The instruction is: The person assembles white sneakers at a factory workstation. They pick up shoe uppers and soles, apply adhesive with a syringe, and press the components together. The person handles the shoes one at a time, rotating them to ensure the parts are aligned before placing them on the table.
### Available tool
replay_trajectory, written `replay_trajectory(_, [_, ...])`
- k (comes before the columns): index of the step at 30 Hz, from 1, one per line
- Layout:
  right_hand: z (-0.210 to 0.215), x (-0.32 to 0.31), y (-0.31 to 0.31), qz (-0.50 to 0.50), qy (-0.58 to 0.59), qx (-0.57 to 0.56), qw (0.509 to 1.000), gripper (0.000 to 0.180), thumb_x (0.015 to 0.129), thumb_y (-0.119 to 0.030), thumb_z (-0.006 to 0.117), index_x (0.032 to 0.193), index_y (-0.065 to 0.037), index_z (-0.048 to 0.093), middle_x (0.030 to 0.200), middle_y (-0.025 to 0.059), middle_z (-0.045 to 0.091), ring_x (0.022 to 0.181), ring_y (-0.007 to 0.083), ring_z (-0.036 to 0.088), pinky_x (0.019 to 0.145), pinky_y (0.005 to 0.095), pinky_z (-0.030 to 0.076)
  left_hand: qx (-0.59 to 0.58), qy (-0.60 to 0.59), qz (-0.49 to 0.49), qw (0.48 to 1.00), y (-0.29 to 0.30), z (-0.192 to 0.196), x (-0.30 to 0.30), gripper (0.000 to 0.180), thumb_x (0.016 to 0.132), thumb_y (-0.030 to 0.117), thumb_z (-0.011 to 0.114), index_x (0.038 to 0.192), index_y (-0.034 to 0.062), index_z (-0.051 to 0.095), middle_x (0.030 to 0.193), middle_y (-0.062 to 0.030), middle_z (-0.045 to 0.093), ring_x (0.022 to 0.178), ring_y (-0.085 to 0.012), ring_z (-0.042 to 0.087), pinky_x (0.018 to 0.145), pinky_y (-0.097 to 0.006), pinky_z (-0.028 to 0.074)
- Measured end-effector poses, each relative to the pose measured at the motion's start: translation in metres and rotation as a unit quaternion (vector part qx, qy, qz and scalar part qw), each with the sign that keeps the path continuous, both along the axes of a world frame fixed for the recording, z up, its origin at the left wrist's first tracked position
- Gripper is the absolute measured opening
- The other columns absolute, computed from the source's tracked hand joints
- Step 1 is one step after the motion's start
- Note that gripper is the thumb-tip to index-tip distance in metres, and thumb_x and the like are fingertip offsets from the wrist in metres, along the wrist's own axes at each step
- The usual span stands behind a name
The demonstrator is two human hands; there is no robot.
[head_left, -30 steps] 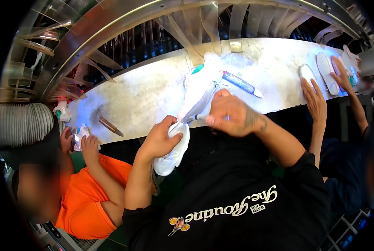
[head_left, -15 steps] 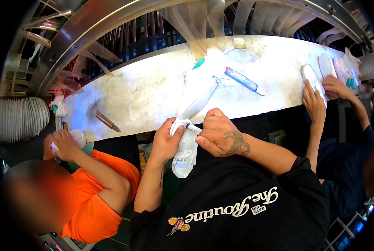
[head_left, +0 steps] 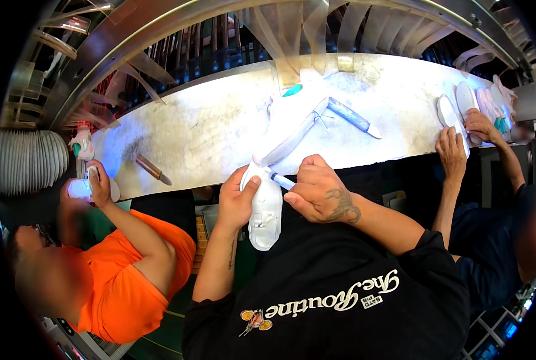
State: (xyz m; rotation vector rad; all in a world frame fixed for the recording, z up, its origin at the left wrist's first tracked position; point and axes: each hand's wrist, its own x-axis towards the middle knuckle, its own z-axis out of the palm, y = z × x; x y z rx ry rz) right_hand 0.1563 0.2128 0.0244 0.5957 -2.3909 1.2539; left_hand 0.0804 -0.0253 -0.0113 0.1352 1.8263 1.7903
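Observation:
My left hand (head_left: 237, 195) is closed round a white shoe (head_left: 265, 216), thumb on its upper surface, just in front of the bench edge. My right hand (head_left: 323, 191) grips a pale, rod-like tool (head_left: 284, 181) with a dark band near its tip. The tip points at the side of the shoe close to my left thumb; whether it touches cannot be made out. Beyond my hands, another white shoe (head_left: 285, 144) with a green patch at its far end lies on the bench, washed out by glare.
On the pale bench (head_left: 214, 132) lie a blue-handled tool (head_left: 349, 115) and a brown-handled tool (head_left: 153, 169). Co-workers at left and right handle white shoes or soles (head_left: 450, 114). Clear strips (head_left: 280, 54) hang at the back. A ribbed hose (head_left: 31, 162) is far left.
The shoe in my left hand has turned slightly, and the tool has shifted a little along its side. The left co-worker has raised a hand and turned their piece.

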Motion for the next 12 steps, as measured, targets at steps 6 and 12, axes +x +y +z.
replay_trajectory(6, [0.000, 0.006, 0.002, -0.001, -0.006, -0.022, 1.000, 0.023, 0.095, -0.011, 0.074, 0.074, -0.007, 0.067, 0.073, 0.0080, 0.052, 0.070, 0.0298, 0.053, 0.087, 0.0472, 0.048, 0.063, -0.063, 0.003, 0.996, -0.003, -0.002, 0.002, 0.039, 0.111, 0.018, 0.068, 0.144, -0.0025, 0.066, 0.122, -0.0077, 0.076, 0.106, -0.0142, 0.071, 0.096, -0.032, 0.058])
replay_trajectory(12, [0.034, 0.015, 0.007, -0.024, -0.030, -0.006, 0.999, 0.025, 0.097, -0.021, 0.078, 0.076, -0.011, 0.070, 0.070, 0.0056, 0.052, 0.068, 0.0274, 0.055, 0.084, 0.0454, 0.045, 0.080, -0.042, -0.066, 0.994, -0.003, -0.007, -0.008, 0.042, 0.109, 0.020, 0.072, 0.145, -0.0008, 0.066, 0.124, -0.0076, 0.076, 0.109, -0.0152, 0.071, 0.098, -0.034, 0.058])
